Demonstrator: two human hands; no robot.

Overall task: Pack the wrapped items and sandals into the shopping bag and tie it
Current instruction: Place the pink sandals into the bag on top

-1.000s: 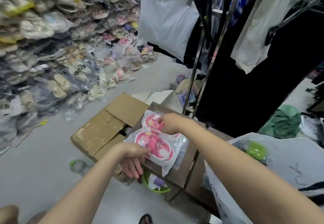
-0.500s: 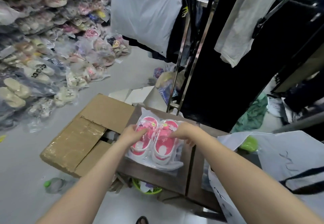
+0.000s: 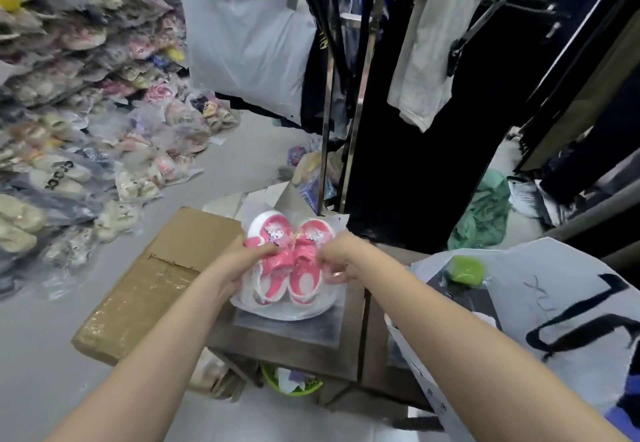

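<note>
A pair of pink and white sandals in a clear plastic wrap (image 3: 290,261) lies side by side on a dark wooden stand (image 3: 294,334). My left hand (image 3: 239,261) grips the left sandal's side through the wrap. My right hand (image 3: 337,256) pinches the wrap at the right sandal. The white shopping bag (image 3: 540,306) with black lettering stands open at the right, and a green item (image 3: 465,270) lies inside it.
A taped cardboard box (image 3: 156,279) sits left of the stand. Heaps of bagged sandals (image 3: 79,123) fill the left wall. A metal rack (image 3: 332,95) with hanging clothes stands behind. A green basket (image 3: 291,382) sits under the stand, green cloth (image 3: 485,213) on the floor.
The wrapped sandals have been turned to lie straight, side by side, toes away from me. Both hands moved onto the pair's middle and now grip it. The view tilted slightly.
</note>
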